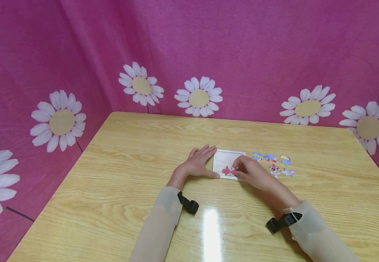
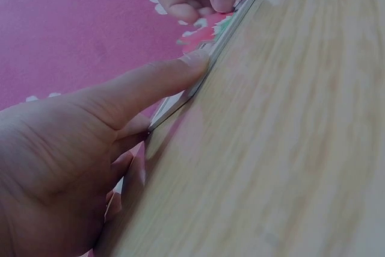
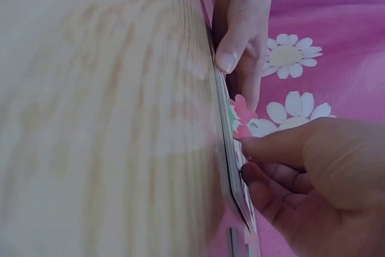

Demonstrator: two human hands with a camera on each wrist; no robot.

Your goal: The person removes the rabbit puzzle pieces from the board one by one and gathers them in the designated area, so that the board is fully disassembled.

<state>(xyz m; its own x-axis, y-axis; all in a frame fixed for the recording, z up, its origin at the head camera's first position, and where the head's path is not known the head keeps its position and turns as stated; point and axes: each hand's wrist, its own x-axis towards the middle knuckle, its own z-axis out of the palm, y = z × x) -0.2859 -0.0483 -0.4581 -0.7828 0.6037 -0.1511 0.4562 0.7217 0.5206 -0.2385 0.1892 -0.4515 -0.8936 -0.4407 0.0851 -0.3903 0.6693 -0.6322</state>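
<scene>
A white square puzzle tray (image 1: 225, 156) lies flat on the table. My left hand (image 1: 197, 162) spans its left side, the long fingers at the far corner and the thumb at the near one, all fairly straight. In the left wrist view that thumb (image 2: 162, 82) presses on the tray's edge. A red puzzle piece (image 1: 226, 170) sits near the tray's front edge. Just right of it, my right hand (image 1: 251, 173) pinches another puzzle piece (image 1: 233, 171) between thumb and curled fingers, partly hiding it. The right wrist view shows the red piece (image 3: 242, 109) close to these fingertips.
Several loose puzzle pieces lie right of the tray, among them a blue one (image 1: 270, 157), a yellow and blue one (image 1: 286, 160) and a red one with eyes (image 1: 274, 167). The wooden table (image 1: 127, 174) meets a pink flowered curtain (image 1: 242, 54) behind.
</scene>
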